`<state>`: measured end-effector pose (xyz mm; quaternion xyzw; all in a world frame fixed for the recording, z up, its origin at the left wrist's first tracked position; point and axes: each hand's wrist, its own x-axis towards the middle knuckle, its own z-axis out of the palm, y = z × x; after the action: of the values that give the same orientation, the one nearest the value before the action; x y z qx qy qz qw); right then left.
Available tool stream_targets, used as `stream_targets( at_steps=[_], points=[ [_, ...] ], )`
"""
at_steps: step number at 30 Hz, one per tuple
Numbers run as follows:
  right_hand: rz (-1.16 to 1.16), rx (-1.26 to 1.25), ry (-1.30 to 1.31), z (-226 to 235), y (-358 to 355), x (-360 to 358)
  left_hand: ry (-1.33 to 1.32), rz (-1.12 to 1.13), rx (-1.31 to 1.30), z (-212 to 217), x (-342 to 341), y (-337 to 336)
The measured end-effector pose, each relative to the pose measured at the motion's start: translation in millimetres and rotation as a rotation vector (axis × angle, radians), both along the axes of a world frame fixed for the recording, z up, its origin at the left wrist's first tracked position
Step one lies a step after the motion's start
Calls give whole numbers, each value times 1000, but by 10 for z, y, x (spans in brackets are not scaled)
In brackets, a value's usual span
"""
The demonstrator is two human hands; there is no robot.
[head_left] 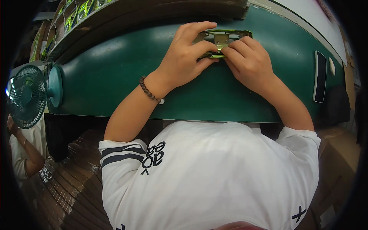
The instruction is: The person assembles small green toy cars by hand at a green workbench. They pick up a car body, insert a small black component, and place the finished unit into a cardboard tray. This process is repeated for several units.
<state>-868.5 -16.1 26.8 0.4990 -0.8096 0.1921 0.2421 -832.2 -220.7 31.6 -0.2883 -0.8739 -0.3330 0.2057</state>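
Over the far part of the green table [115,76], both my hands work on a long, shiny yellow-green hollow shell [221,39]. Its open inside faces up, with a pale plate-like piece across the middle. My left hand [188,51] grips the left end, index finger along the far edge and thumb at the near edge. The fingers of my right hand [249,57] are bent and closed over the right part, their tips pressed near its middle. Whether the right fingertips hold a smaller piece is hidden. A dark beaded bracelet [147,91] circles my left wrist.
A teal fan [28,96] stands at the table's left end. Along the far left side runs a cardboard box [126,21], with shiny green pieces [82,11] behind it. A phone [319,76] lies at right, near a small pale object [332,66]. Another person's arm [30,153] shows at far left.
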Motion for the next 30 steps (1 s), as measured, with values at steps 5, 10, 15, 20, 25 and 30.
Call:
stream_targets(
  at_steps=[5,10,15,20,25,30],
  points=[
    [6,-32,-107,53,-8,-10,-84,20,107,-51,-7,7],
    [24,-35,-134,75,-9,-15,-32,-38,29,23,-36,-22],
    [56,-47,-165,39,-6,-39,-132,-4,124,-29,-26,-4],
    [69,-56,-280,148,-15,10,-74,-16,51,17,-14,-3],
    [61,-85,-367,147,30,7,263,-90,-85,-10,-79,10],
    [87,-88,-430,216,59,-16,249,-121,21,-8,-56,31]
  ],
)
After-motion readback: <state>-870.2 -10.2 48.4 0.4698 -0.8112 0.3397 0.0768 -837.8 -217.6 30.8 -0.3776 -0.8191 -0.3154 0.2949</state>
